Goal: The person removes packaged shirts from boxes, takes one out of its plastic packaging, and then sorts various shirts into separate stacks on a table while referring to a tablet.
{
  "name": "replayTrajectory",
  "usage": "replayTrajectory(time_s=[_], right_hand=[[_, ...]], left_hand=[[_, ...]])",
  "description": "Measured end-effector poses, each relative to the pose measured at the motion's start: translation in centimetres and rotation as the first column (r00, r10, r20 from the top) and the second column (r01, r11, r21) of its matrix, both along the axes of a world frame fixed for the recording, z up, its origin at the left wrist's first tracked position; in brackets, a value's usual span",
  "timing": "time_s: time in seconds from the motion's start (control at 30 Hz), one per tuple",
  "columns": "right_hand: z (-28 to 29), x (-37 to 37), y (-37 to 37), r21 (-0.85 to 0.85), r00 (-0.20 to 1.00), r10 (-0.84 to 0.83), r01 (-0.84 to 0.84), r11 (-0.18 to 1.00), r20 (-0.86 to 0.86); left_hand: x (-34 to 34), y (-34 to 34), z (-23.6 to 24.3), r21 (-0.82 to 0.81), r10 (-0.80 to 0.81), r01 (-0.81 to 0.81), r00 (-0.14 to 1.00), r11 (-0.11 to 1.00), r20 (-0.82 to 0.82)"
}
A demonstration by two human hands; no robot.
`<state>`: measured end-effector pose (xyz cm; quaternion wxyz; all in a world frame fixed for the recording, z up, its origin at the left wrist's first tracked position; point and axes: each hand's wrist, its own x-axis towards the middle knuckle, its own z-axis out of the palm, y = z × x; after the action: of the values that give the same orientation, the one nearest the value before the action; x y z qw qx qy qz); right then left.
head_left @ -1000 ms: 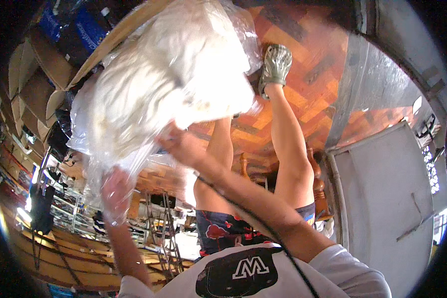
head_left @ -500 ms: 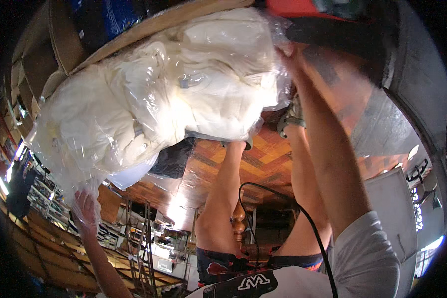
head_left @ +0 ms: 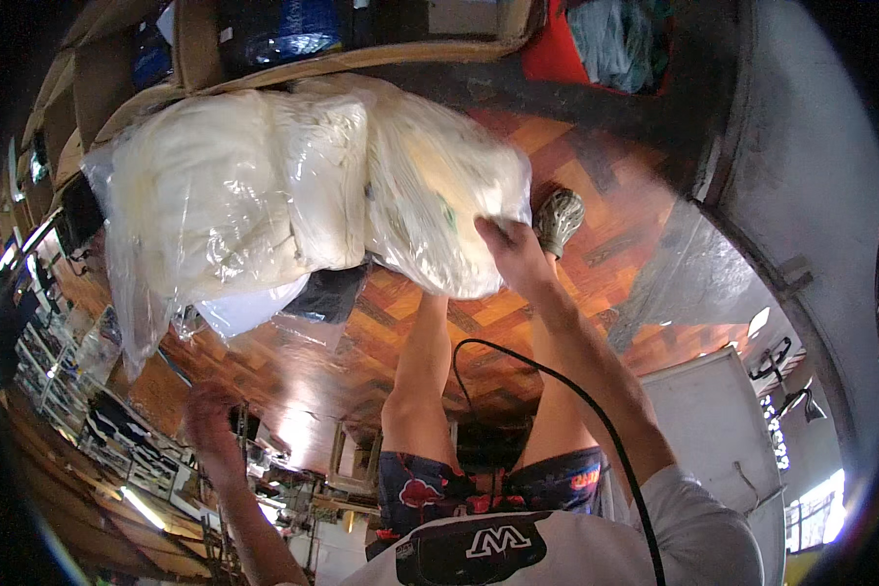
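A bulky clear plastic bag [head_left: 215, 205] packed with white and cream folded fabric lies across the upper left, in front of an open cardboard box. Its right part [head_left: 439, 186] is more yellowish under wrinkled film. My right hand [head_left: 518, 256] is over that right end, with its fingers curled in. Whether it grips the film is hidden. Away from the bag, at the lower left, my left hand [head_left: 215, 420] is dark and smeared, so its fingers do not show clearly. Beneath the bag's near edge stick out a white sheet [head_left: 254, 311] and a dark flat packet [head_left: 327, 296].
Behind the bag, the cardboard box [head_left: 430, 49] holds blue and dark packages [head_left: 298, 34]. A red container [head_left: 557, 49] with clear plastic stands at the far right. My feet and legs are on the patterned wooden floor [head_left: 606, 176]. A black cable [head_left: 557, 376] loops before my body.
The bag has come down and settled lower, its right end sagging. My left hand has left the bag's near-left corner and drawn back. My right hand has moved toward me from the far-right corner.
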<state>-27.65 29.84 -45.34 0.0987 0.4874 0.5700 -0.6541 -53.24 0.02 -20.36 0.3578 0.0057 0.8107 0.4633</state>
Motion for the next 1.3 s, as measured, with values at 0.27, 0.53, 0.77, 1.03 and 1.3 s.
replayTrajectory(time_s=[0.27,0.53,0.77,1.03,1.3], right_hand=[[14.6,4.4,0.1,-0.272,0.912,-0.388,0.411,0.87,0.134],[9.5,8.9,1.6,-0.398,0.658,-0.746,0.659,0.637,-0.103],[5.5,14.1,1.5,-0.387,0.624,-0.707,0.593,0.706,-0.333],[-9.0,14.4,2.7,-0.245,0.853,-0.444,0.384,0.89,-0.274],[-17.4,9.4,9.7,0.592,0.641,0.365,-0.766,0.25,0.675]], left_hand=[[13.7,6.6,-5.5,0.155,-0.591,0.578,0.723,0.801,0.358],[27.5,24.1,-18.4,-0.134,-0.585,0.584,0.81,0.8,0.034],[27.0,21.3,-20.9,-0.064,-0.793,0.796,0.606,0.602,0.069],[27.5,24.8,-19.7,-0.022,-0.79,0.79,0.613,0.613,-0.011],[26.6,25.3,-19.2,-0.035,-0.772,0.775,0.632,0.631,0.069]])
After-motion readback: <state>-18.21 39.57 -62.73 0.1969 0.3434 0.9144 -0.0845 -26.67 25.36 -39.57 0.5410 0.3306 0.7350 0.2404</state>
